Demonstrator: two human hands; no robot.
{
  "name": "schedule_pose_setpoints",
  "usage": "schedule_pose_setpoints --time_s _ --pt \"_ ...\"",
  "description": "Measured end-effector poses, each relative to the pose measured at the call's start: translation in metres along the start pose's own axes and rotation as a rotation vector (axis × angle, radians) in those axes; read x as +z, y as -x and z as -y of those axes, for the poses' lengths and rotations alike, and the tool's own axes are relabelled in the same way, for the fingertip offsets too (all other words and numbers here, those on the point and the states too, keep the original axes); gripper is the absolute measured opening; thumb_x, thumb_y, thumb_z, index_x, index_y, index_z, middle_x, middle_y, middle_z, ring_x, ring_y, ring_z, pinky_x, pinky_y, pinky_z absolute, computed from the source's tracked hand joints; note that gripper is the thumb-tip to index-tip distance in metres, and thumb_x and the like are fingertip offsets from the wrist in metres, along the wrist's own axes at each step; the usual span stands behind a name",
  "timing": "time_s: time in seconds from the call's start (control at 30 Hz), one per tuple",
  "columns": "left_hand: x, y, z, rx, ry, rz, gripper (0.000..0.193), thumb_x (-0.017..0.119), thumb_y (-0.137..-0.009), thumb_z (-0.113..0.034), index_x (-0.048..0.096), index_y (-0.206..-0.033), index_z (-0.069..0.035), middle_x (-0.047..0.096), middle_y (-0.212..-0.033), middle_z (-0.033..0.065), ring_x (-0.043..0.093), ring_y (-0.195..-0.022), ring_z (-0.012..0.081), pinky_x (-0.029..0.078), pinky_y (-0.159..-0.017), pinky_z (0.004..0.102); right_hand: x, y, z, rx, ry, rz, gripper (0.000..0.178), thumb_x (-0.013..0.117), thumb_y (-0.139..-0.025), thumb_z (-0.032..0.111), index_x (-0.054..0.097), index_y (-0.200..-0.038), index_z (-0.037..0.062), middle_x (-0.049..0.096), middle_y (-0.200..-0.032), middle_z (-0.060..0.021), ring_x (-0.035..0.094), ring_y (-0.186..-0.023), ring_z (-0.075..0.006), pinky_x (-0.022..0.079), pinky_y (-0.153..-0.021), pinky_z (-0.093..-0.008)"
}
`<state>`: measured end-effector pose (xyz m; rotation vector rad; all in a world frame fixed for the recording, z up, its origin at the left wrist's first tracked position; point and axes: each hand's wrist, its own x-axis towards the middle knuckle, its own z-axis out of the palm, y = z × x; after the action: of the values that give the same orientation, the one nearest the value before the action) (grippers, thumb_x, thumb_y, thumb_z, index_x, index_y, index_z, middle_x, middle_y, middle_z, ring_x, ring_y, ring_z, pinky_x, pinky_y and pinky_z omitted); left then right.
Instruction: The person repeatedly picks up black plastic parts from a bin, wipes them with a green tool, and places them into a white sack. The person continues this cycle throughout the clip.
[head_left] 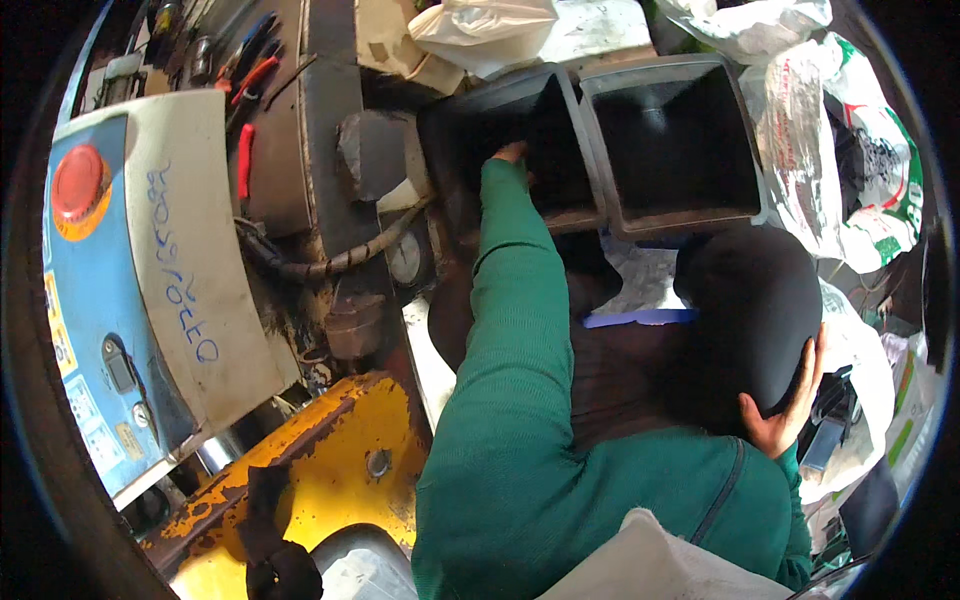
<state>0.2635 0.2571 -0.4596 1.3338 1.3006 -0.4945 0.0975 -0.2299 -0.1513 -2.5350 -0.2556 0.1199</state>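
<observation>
Reaching with left hand (513, 153) into left bin (552, 185), at far centre, beside right bin (668, 150); cannot tell whether wide or holding. Resting right hand (784, 418), spread wide, on knee (755, 310).

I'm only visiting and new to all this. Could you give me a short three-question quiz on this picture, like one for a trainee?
1. True or false: the right hand rests against the person's dark-clad right leg.

2. Where is the left hand?
a) On the right leg
b) Inside the left of the two dark bins
c) On the round button

3. Fill the gap: the round button on the blue panel is ____ in colour.

Key: 1. True; 2. b; 3. red.
</observation>
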Motion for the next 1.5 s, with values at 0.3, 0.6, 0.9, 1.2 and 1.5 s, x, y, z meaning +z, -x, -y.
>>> schedule_pose_setpoints --time_s 0.3,0.6,0.9,1.2,1.5 --pt "-0.009 -0.08 0.011 0.136 -0.055 0.21 0.058 0.065 -0.08 -0.041 0.053 -0.127 -0.009 0.06 -0.112 0.016 0.063 -0.087 0.0273 0.052 -0.072 0.0447 -0.002 -0.006 -0.009 -0.042 0.056 0.01 0.098 0.076 -0.062 0.031 0.029 -0.144 0.0055 0.023 -0.149 -0.0266 0.03 -0.134 -0.0445 0.028 -0.107 -0.0512" --pt "0.011 -0.016 -0.033 0.391 -0.646 0.01 0.048 0.061 -0.082 -0.041 0.063 -0.113 -0.006 0.064 -0.107 0.0153 0.062 -0.091 0.0288 0.05 -0.074 0.0433 -0.003 -0.007 -0.007 -0.055 0.035 -0.008 0.096 0.077 -0.061 0.033 0.034 -0.142 0.0037 0.027 -0.148 -0.025 0.032 -0.133 -0.0429 0.027 -0.108 -0.0501" --pt "-0.078 0.098 -0.085 0.864 -0.919 0.037 0.042 0.061 -0.082 -0.035 0.066 -0.108 -0.003 0.066 -0.105 0.0133 0.062 -0.094 0.0275 0.048 -0.082 0.0402 -0.012 -0.003 0.005 -0.096 -0.079 -0.061 0.089 0.076 -0.064 0.028 0.037 -0.141 0.0051 0.028 -0.148 -0.0217 0.032 -0.134 -0.0414 0.027 -0.109 -0.0476" --pt "0.004 0.387 -0.054 0.982 0.129 1.022 0.025 0.055 -0.091 -0.011 0.061 -0.11 0.005 0.067 -0.099 0.0097 0.065 -0.084 0.0141 0.052 -0.075 0.0284 -0.046 0.061 -0.029 -0.204 -0.279 -0.073 0.052 0.069 -0.076 0.017 0.055 -0.125 0.0058 0.049 -0.133 -0.0169 0.047 -0.124 -0.034 0.037 -0.104 -0.0428" --pt "0.296 0.532 0.067 1.486 -0.925 1.246 0.031 0.063 -0.084 -0.025 0.065 -0.103 -0.001 0.066 -0.086 0.0117 0.059 -0.077 0.0212 0.046 -0.072 0.0312 -0.134 0.29 -0.171 0.596 -0.181 -0.856 0.059 0.069 -0.08 0.019 0.047 -0.133 0.0078 0.051 -0.133 -0.0127 0.047 -0.123 -0.0258 0.036 -0.104 -0.0367"
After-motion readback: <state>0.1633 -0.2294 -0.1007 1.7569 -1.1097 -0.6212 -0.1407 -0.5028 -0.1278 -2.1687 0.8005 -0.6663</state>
